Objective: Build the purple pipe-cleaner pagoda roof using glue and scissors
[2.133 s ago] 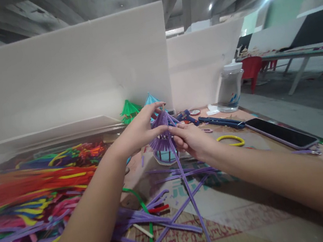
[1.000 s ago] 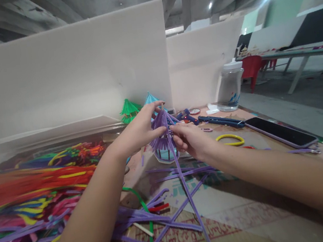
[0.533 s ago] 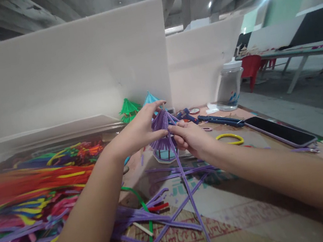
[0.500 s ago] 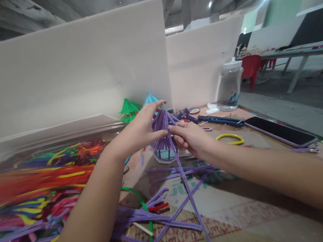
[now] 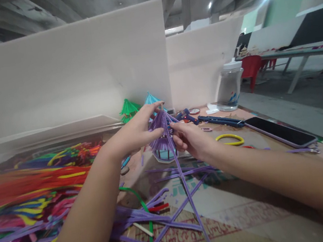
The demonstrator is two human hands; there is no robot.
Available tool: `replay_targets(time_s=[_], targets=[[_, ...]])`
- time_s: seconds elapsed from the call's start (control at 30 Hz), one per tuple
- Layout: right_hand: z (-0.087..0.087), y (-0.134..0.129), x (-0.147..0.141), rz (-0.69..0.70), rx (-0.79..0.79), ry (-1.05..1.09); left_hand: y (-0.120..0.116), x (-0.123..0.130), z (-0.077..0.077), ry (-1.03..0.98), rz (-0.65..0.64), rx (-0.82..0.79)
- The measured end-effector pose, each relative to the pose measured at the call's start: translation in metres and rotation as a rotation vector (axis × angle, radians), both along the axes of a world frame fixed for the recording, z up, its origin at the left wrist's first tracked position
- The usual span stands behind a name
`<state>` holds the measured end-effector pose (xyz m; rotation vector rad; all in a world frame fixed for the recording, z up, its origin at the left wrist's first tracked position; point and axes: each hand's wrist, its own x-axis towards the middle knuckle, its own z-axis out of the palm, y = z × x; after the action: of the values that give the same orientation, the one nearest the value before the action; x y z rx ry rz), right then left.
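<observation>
A small model pavilion (image 5: 161, 145) with a tiered roof of purple pipe cleaners stands on a pale blue base at the middle of the table. My left hand (image 5: 138, 130) grips its roof from the left, one finger by the wooden tip at the top and the thumb lower on the purple strands. At the roof's right side my right hand (image 5: 191, 137) is closed, thumb and forefinger pinching a purple pipe cleaner. One long purple pipe cleaner (image 5: 190, 200) runs from the roof down toward the table's near edge. My fingers hide part of the roof.
Loose purple pipe cleaners (image 5: 171, 221) lie in front, with a colourful heap (image 5: 42, 180) on the left. Green (image 5: 128, 107) and blue (image 5: 150, 97) model roofs stand behind. To the right are a glue gun (image 5: 187, 116), yellow ring (image 5: 230, 139), phone (image 5: 279, 131) and water bottle (image 5: 230, 87).
The model's top and both hands have shifted slightly left. My right fingertips have moved a little along the roof's edge. The things on the table look unchanged.
</observation>
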<state>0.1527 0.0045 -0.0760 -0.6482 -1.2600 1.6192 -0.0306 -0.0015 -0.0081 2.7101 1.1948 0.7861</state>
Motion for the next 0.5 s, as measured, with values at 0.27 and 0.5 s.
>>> replay_targets(time_s=[0.27, 0.5], targets=[[-0.0041, 0.0050, -0.0009, -0.036, 0.009, -0.048, 0.0059, 0.0044, -0.0064, -0.030, -0.008, 0.100], [-0.0030, 0.0064, 0.0000, -0.054, 0.003, -0.083, 0.0055, 0.0076, -0.0084, -0.007, -0.009, 0.147]])
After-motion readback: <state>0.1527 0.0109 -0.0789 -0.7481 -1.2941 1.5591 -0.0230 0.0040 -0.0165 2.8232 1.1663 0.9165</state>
